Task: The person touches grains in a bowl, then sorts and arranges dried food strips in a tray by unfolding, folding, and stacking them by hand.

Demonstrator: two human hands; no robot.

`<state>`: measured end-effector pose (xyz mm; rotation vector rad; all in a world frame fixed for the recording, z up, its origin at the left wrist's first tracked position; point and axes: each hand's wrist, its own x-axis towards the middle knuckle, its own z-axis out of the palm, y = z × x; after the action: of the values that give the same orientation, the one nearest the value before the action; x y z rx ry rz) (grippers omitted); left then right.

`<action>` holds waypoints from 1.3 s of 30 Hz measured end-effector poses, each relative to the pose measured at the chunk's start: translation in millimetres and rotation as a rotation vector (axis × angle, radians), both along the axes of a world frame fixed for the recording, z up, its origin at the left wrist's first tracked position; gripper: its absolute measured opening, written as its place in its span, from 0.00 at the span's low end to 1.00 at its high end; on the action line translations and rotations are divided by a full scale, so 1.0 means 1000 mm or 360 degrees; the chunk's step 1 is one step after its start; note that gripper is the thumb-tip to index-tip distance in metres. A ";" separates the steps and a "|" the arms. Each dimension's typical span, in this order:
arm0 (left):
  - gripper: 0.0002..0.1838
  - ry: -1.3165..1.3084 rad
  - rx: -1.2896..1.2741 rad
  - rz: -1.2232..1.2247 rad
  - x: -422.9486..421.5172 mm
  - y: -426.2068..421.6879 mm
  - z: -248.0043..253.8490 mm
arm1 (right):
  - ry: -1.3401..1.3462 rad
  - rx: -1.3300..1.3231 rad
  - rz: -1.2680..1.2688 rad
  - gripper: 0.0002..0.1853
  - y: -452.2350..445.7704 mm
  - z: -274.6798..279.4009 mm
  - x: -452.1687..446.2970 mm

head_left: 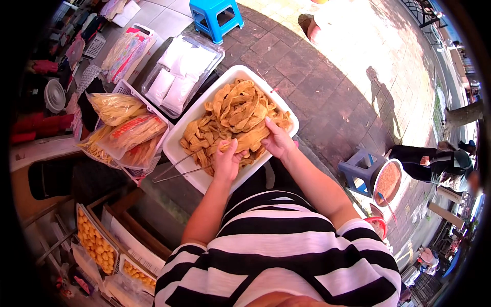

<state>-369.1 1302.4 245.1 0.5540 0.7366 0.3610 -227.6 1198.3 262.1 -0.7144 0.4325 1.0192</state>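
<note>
Right grip (281, 144) on brown strip (249, 139)

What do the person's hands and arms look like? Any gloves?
No gloves: the left hand and right hand are bare. The forearms are bare too, and I see no watch. The short sleeves have black and white stripes, matching the shirt.

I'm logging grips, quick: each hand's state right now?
Left hand: closed, holding golden-brown, wrinkled food strips.
Right hand: closed on the same strips, thumb on top.
</note>
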 end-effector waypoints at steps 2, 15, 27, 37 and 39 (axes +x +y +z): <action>0.08 0.0099 0.0057 0.0030 0.005 -0.012 0.001 | -0.0119 -0.0245 -0.0166 0.14 -0.019 -0.036 0.005; 0.13 0.1074 0.0532 0.0198 0.041 0.042 -0.085 | -0.0858 -0.0727 0.0513 0.26 0.045 -0.068 0.065; 0.24 0.2040 0.1281 -0.0916 0.006 0.093 -0.150 | -0.1076 -0.1198 0.0851 0.11 -0.096 -0.088 -0.028; 0.27 0.2099 0.0702 -0.0782 -0.012 0.153 -0.230 | -0.0912 -0.1170 0.0717 0.10 -0.133 -0.083 -0.041; 0.27 0.1778 0.0786 -0.0625 -0.032 0.156 -0.235 | -0.0893 -0.1155 0.0675 0.10 -0.129 -0.090 -0.037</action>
<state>-400.6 1457.9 10.4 1.3853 1.5855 -0.1929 -264.8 1069.6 171.8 -1.7476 0.1440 0.9907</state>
